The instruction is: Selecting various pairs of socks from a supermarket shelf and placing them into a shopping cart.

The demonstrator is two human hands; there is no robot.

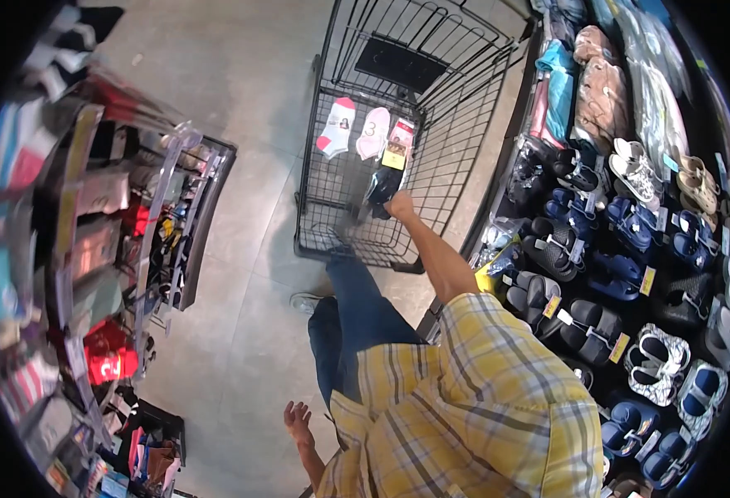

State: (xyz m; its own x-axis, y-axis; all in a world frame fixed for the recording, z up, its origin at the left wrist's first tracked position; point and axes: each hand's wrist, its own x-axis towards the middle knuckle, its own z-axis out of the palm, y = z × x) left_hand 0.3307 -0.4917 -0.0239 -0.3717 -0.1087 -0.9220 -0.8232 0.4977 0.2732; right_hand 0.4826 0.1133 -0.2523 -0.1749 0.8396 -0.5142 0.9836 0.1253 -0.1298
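My right hand (pixel 400 206) reaches over a black wire shopping cart (pixel 458 187). Its fingers are closed at the end of a dark packaged item (pixel 385 185), which looks like socks and partly hides what lies beneath. Just above that item is a pack with a yellow and red label (pixel 400 142). Farther left in the basket lie pink socks (pixel 373 132) and a white sock pair with pink toe and heel (pixel 337 127). My left hand (pixel 298 420) hangs low beside my body over the floor, fingers loosely apart and holding nothing.
On the right, a dark display holds several rows of clogs and sandals (pixel 595 330), with bagged clothing (pixel 602 103) at its far end. Shelves of packaged goods (pixel 100 249) line the left, including red caps (pixel 109 353). A grey tiled floor (pixel 240 249) runs between.
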